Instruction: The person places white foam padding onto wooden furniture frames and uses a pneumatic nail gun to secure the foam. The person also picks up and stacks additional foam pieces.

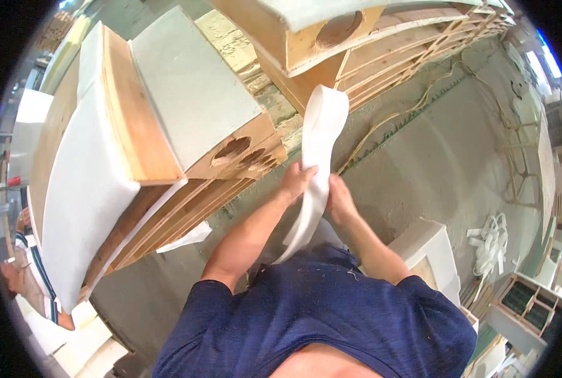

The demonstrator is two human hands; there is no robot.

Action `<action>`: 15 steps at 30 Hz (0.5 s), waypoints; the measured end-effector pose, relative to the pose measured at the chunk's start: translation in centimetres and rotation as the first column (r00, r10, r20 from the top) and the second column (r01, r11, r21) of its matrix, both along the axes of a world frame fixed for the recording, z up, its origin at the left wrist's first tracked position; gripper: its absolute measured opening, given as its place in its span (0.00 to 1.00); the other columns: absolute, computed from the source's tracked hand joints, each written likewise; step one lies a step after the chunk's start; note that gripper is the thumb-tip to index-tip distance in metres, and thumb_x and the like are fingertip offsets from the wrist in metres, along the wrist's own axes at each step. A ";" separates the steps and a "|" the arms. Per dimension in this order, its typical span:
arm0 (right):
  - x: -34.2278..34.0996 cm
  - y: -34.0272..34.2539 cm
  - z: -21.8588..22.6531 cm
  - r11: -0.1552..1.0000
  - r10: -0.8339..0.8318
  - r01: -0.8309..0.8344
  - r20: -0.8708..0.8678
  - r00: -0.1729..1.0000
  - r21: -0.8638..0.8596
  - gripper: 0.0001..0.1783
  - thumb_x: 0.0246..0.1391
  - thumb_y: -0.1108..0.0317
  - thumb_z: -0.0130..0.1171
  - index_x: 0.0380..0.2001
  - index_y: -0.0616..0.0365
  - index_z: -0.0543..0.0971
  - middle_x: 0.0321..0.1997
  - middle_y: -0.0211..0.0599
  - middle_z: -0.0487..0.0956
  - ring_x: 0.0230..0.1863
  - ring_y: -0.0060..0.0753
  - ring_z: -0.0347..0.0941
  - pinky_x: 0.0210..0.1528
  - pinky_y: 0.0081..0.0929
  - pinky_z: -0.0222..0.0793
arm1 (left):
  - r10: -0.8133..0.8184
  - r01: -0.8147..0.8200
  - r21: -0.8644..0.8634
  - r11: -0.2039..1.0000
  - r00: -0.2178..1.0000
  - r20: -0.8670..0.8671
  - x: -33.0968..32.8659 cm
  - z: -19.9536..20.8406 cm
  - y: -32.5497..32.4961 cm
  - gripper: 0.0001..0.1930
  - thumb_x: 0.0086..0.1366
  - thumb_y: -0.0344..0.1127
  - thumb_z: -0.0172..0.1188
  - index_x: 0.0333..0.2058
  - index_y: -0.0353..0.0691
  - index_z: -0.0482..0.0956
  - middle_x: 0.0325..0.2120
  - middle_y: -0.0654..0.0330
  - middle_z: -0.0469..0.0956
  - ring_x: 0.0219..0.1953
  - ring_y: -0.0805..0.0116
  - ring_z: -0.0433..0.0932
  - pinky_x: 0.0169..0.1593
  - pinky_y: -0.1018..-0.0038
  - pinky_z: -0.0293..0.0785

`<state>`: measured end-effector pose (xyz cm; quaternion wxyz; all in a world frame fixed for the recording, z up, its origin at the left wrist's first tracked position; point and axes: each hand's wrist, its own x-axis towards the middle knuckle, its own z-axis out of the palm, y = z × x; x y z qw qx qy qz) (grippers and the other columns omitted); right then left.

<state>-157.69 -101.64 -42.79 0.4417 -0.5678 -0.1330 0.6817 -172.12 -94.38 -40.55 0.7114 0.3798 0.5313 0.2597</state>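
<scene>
Both hands, left hand (298,178) and right hand (339,196), grip a white foam strip (318,142); grey concrete floor (444,164) below.

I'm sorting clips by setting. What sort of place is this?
Probably a furniture or upholstery workshop. Curved plywood frames with round cut-outs, partly covered in white foam sheet, stand on a concrete floor. Both hands, left hand and right hand, hold a white foam strip.
</scene>
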 end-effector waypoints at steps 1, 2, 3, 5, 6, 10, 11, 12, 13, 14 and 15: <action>-0.4 -0.8 -1.0 0.999 0.038 -0.040 0.036 0.999 0.034 0.29 0.61 0.54 0.50 0.58 0.64 0.64 0.49 0.42 0.73 0.43 0.30 0.71 0.47 0.27 0.67 | 0.104 -0.104 -0.030 0.994 0.995 -0.003 0.8 -0.3 0.0 0.15 0.59 0.39 0.58 0.39 0.32 0.77 0.32 0.58 0.78 0.32 0.69 0.77 0.35 0.70 0.73; -0.8 -0.6 0.8 0.992 0.121 -0.125 0.077 0.990 0.037 0.28 0.60 0.56 0.51 0.56 0.64 0.65 0.47 0.40 0.74 0.43 0.28 0.70 0.46 0.26 0.67 | 0.220 -0.220 -0.060 0.974 0.975 -0.011 1.1 -1.5 -0.3 0.14 0.59 0.39 0.58 0.36 0.31 0.78 0.29 0.59 0.78 0.30 0.68 0.76 0.34 0.69 0.73; -1.3 -0.3 2.9 0.978 0.197 -0.203 0.117 0.973 0.041 0.26 0.60 0.58 0.53 0.55 0.65 0.66 0.46 0.38 0.74 0.43 0.26 0.69 0.46 0.25 0.66 | 0.327 -0.328 -0.084 0.941 0.945 -0.022 1.1 -2.9 -0.6 0.14 0.58 0.39 0.58 0.34 0.31 0.79 0.27 0.59 0.78 0.28 0.67 0.76 0.32 0.67 0.72; -1.4 -0.1 0.6 0.985 0.171 -0.170 0.072 0.983 -0.010 0.19 0.59 0.61 0.54 0.48 0.63 0.71 0.40 0.34 0.77 0.38 0.25 0.71 0.41 0.27 0.69 | 0.290 -0.298 -0.158 0.941 0.954 -0.069 0.5 -5.9 -0.9 0.18 0.61 0.46 0.55 0.36 0.33 0.77 0.29 0.60 0.77 0.30 0.67 0.76 0.32 0.67 0.71; -1.3 0.3 -0.1 0.980 0.200 -0.198 0.085 0.976 -0.034 0.18 0.59 0.61 0.54 0.46 0.64 0.72 0.38 0.34 0.77 0.37 0.25 0.71 0.40 0.27 0.69 | 0.300 -0.301 -0.190 0.934 0.953 -0.033 0.1 -6.5 -1.3 0.20 0.61 0.48 0.54 0.37 0.35 0.76 0.30 0.60 0.77 0.31 0.67 0.75 0.32 0.67 0.71; 0.5 3.7 -5.1 0.918 0.395 -0.381 0.196 0.897 -0.109 0.17 0.55 0.66 0.55 0.44 0.66 0.74 0.36 0.37 0.79 0.32 0.28 0.74 0.35 0.30 0.72 | 0.260 -0.185 -0.472 0.862 0.960 0.099 -3.4 -9.1 -3.1 0.23 0.63 0.56 0.53 0.42 0.41 0.74 0.35 0.64 0.75 0.36 0.70 0.74 0.38 0.67 0.71; 1.0 5.7 -5.7 0.898 0.440 -0.425 0.293 0.849 -0.115 0.17 0.54 0.66 0.56 0.44 0.67 0.74 0.35 0.38 0.79 0.32 0.28 0.74 0.34 0.31 0.71 | 0.184 -0.119 -0.418 0.901 0.976 0.119 -4.0 -8.5 -3.4 0.25 0.63 0.58 0.51 0.46 0.42 0.72 0.38 0.65 0.76 0.38 0.71 0.74 0.40 0.69 0.70; 1.6 8.1 -6.1 0.849 0.516 -0.514 0.398 0.759 -0.122 0.19 0.52 0.61 0.56 0.40 0.69 0.75 0.33 0.41 0.78 0.32 0.32 0.74 0.35 0.33 0.70 | 0.106 -0.053 -0.362 0.931 0.986 0.130 -4.6 -6.7 -4.2 0.27 0.63 0.60 0.50 0.50 0.44 0.71 0.40 0.65 0.76 0.40 0.72 0.74 0.43 0.70 0.69; 1.7 10.7 -6.3 0.786 0.584 -0.603 0.489 0.649 -0.138 0.22 0.51 0.57 0.57 0.36 0.71 0.75 0.30 0.44 0.77 0.33 0.35 0.73 0.35 0.36 0.70 | 0.037 0.004 -0.306 0.952 0.991 0.129 -5.4 -5.4 -5.6 0.30 0.63 0.62 0.49 0.54 0.45 0.70 0.42 0.65 0.77 0.41 0.73 0.74 0.45 0.72 0.69; 2.0 13.7 -7.2 0.757 0.552 -0.651 0.587 0.592 -0.056 0.24 0.50 0.55 0.57 0.35 0.71 0.75 0.31 0.48 0.77 0.34 0.37 0.73 0.37 0.37 0.69 | -0.003 0.046 -0.266 0.963 0.987 0.160 -6.0 -4.9 -6.9 0.32 0.64 0.62 0.48 0.56 0.44 0.67 0.45 0.65 0.75 0.44 0.73 0.73 0.48 0.72 0.67; 2.1 16.8 -8.3 0.719 0.500 -0.695 0.674 0.544 0.027 0.25 0.50 0.53 0.57 0.34 0.71 0.76 0.31 0.52 0.77 0.35 0.38 0.74 0.38 0.39 0.69 | -0.051 0.091 -0.222 0.971 0.982 0.181 -6.6 -4.2 -8.2 0.33 0.64 0.62 0.48 0.59 0.43 0.64 0.49 0.64 0.73 0.47 0.72 0.72 0.50 0.72 0.65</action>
